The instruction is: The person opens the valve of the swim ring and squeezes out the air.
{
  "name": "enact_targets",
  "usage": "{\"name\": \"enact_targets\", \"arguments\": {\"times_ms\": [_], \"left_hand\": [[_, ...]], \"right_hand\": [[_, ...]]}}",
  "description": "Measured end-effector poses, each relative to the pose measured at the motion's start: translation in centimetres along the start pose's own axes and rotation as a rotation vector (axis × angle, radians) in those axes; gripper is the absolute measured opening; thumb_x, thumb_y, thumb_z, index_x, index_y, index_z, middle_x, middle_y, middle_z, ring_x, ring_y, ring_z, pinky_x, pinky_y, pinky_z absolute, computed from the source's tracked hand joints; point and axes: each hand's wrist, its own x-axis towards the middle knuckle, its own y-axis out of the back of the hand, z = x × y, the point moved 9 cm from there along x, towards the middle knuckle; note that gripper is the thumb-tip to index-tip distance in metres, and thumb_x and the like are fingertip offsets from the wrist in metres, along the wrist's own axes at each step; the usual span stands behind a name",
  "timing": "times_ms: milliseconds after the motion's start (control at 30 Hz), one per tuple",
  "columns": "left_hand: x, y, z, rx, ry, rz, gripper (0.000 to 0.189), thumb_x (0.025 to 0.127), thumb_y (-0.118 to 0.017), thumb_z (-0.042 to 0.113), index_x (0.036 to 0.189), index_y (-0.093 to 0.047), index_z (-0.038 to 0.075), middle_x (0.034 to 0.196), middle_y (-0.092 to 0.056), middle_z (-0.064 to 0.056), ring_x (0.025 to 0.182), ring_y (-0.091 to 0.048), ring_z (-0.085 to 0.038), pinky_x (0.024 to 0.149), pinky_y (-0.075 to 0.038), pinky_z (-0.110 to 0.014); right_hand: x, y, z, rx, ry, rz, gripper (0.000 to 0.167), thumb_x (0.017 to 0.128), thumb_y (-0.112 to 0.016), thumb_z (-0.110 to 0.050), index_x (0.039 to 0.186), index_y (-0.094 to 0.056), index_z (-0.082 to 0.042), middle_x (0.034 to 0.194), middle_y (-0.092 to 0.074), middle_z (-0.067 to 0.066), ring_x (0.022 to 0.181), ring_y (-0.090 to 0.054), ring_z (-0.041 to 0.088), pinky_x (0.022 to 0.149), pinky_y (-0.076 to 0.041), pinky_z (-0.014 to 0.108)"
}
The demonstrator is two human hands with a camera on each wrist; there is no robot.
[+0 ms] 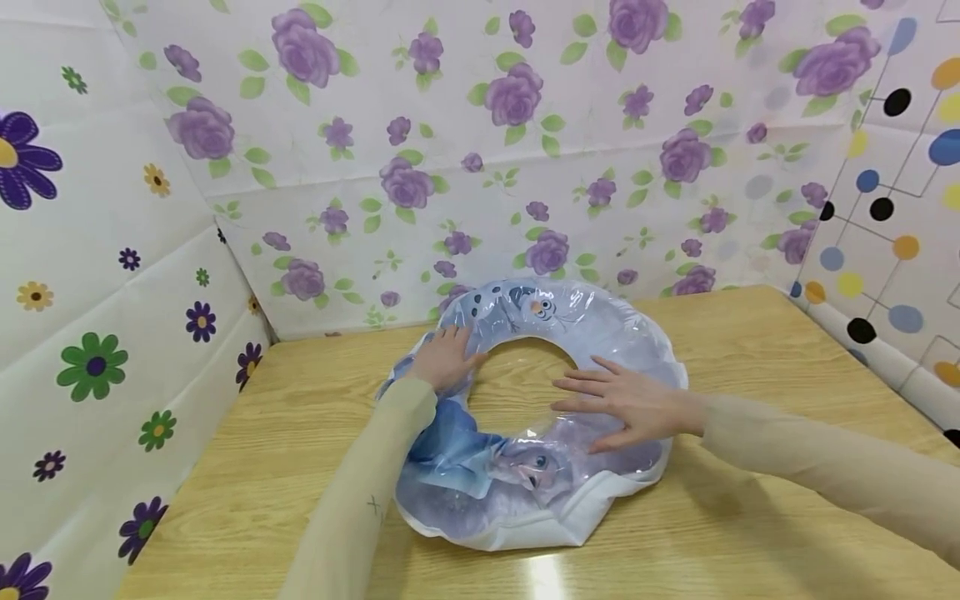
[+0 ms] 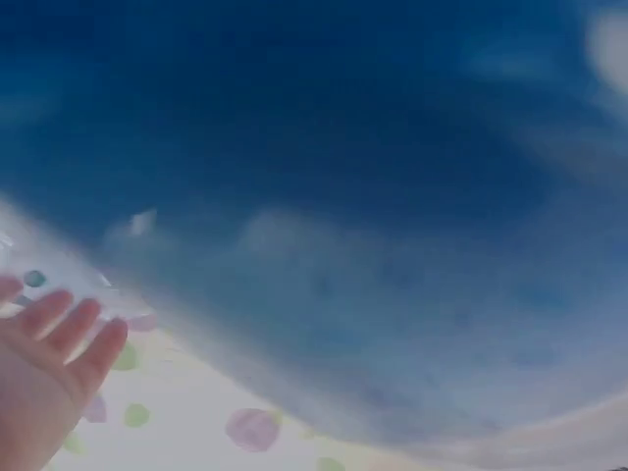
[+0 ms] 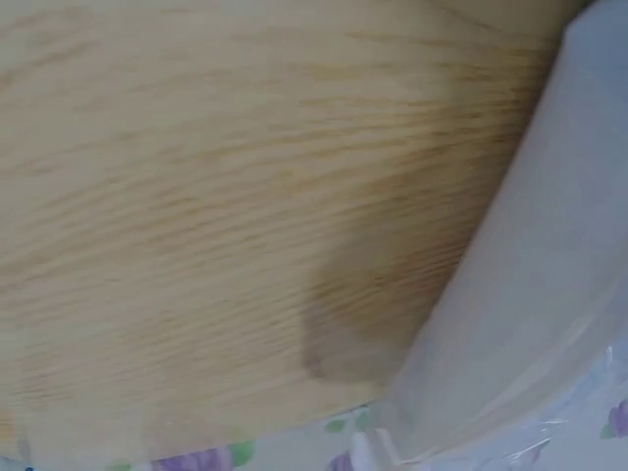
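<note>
A partly inflated swim ring (image 1: 622, 325) lies on the wooden table, its clear vinyl wrinkled and its near edge folded. Printed on it are a snowman at the far side and a figure in blue at the near left. My left hand (image 1: 444, 360) rests on the ring's left side, fingers extended; the left wrist view shows the hand (image 2: 44, 378) beside the blurred blue vinyl (image 2: 324, 245). On the right side my right hand (image 1: 626, 404) lies with spread fingers, tips reaching toward the central hole. The right wrist view shows the ring's pale outer side (image 3: 520, 255) but not the hand.
The wooden table (image 1: 247, 450) extends around the ring. Behind it hangs a sheet with purple roses (image 1: 405, 183). A flower-patterned sheet (image 1: 90, 275) stands at the left, a dotted one (image 1: 892, 275) at the right.
</note>
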Motion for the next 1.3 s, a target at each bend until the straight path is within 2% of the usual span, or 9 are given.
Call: {"name": "enact_targets", "arguments": {"times_ms": [133, 300, 400, 533, 633, 900, 1033, 1133, 1300], "left_hand": [[0.8, 1.8, 1.0, 0.031, 0.01, 0.046, 0.066, 0.094, -0.037, 0.047, 0.142, -0.023, 0.004, 0.138, -0.031, -0.022, 0.125, -0.029, -0.035, 0.094, -0.031, -0.049], [2.1, 4.6, 2.7, 0.046, 0.04, 0.144, 0.063, 0.094, -0.035, 0.049, 0.139, -0.029, 0.004, 0.133, -0.036, -0.019, 0.12, -0.035, -0.034, 0.095, -0.029, -0.046], [2.8, 5.2, 3.5, 0.027, 0.082, 0.192, 0.067, 0.093, -0.033, 0.052, 0.14, -0.028, 0.005, 0.134, -0.035, -0.02, 0.12, -0.033, -0.036, 0.095, -0.026, -0.052], [3.4, 4.4, 3.8, 0.014, 0.138, 0.197, 0.071, 0.093, -0.031, 0.055, 0.144, -0.02, 0.007, 0.142, -0.024, -0.02, 0.127, -0.022, -0.038, 0.095, -0.017, -0.059], [3.5, 3.6, 3.6, 0.012, 0.163, 0.199, 0.073, 0.092, -0.029, 0.057, 0.145, -0.017, 0.009, 0.145, -0.017, -0.019, 0.13, -0.015, -0.038, 0.097, -0.012, -0.058], [4.4, 1.6, 2.1, -0.157, 0.167, 0.25, 0.074, 0.091, -0.036, 0.055, 0.146, -0.014, 0.011, 0.147, -0.009, -0.019, 0.13, -0.007, -0.04, 0.096, -0.012, -0.06], [4.7, -0.4, 1.0, -0.157, 0.203, 0.23, 0.073, 0.092, -0.029, 0.056, 0.147, -0.005, 0.013, 0.149, 0.0, -0.013, 0.131, -0.002, -0.04, 0.095, -0.013, -0.062], [4.8, -1.5, 0.7, -0.167, 0.222, 0.205, 0.072, 0.093, -0.025, 0.056, 0.146, 0.0, 0.015, 0.149, 0.005, -0.01, 0.131, 0.0, -0.039, 0.095, -0.012, -0.062], [5.1, -1.9, 1.1, -0.215, 0.215, 0.203, 0.069, 0.094, -0.027, 0.053, 0.147, -0.005, 0.015, 0.15, 0.0, -0.008, 0.131, -0.006, -0.039, 0.095, -0.011, -0.062]], "right_hand": [[-1.0, -0.5, 0.4, -0.044, -0.044, -0.008, 0.073, 0.081, -0.051, -0.061, 0.139, -0.038, -0.019, 0.143, -0.029, 0.012, 0.128, -0.024, 0.033, 0.092, -0.013, 0.064], [-1.6, -1.0, 0.5, -0.065, -0.053, 0.015, 0.073, 0.08, -0.052, -0.062, 0.138, -0.04, -0.02, 0.142, -0.029, 0.014, 0.127, -0.024, 0.038, 0.09, -0.009, 0.068], [-1.7, -1.1, 0.5, -0.07, -0.064, 0.027, 0.073, 0.08, -0.052, -0.062, 0.138, -0.04, -0.02, 0.142, -0.029, 0.015, 0.127, -0.024, 0.038, 0.091, -0.009, 0.067], [-1.6, -1.5, 0.7, -0.063, -0.077, 0.007, 0.074, 0.081, -0.051, -0.062, 0.14, -0.037, -0.02, 0.144, -0.025, 0.014, 0.128, -0.021, 0.038, 0.093, -0.008, 0.065], [-1.5, -1.7, 0.7, -0.054, -0.082, -0.006, 0.075, 0.082, -0.05, -0.061, 0.141, -0.034, -0.019, 0.145, -0.024, 0.013, 0.128, -0.021, 0.037, 0.093, -0.009, 0.064], [-1.8, -2.0, 0.7, -0.014, -0.092, 0.006, 0.074, 0.082, -0.052, -0.059, 0.14, -0.036, -0.016, 0.144, -0.026, 0.014, 0.128, -0.022, 0.037, 0.094, -0.012, 0.062], [-1.6, -2.5, 0.7, 0.028, -0.093, 0.009, 0.072, 0.082, -0.053, -0.057, 0.139, -0.039, -0.014, 0.144, -0.025, 0.014, 0.127, -0.023, 0.038, 0.094, -0.013, 0.063], [-1.7, -2.9, 0.8, 0.049, -0.104, -0.002, 0.071, 0.083, -0.053, -0.056, 0.138, -0.039, -0.015, 0.144, -0.024, 0.013, 0.129, -0.02, 0.035, 0.094, -0.013, 0.062], [-2.1, -3.4, 1.0, 0.056, -0.102, 0.0, 0.068, 0.084, -0.052, -0.055, 0.139, -0.039, -0.015, 0.144, -0.024, 0.014, 0.128, -0.021, 0.036, 0.094, -0.014, 0.062]]}}
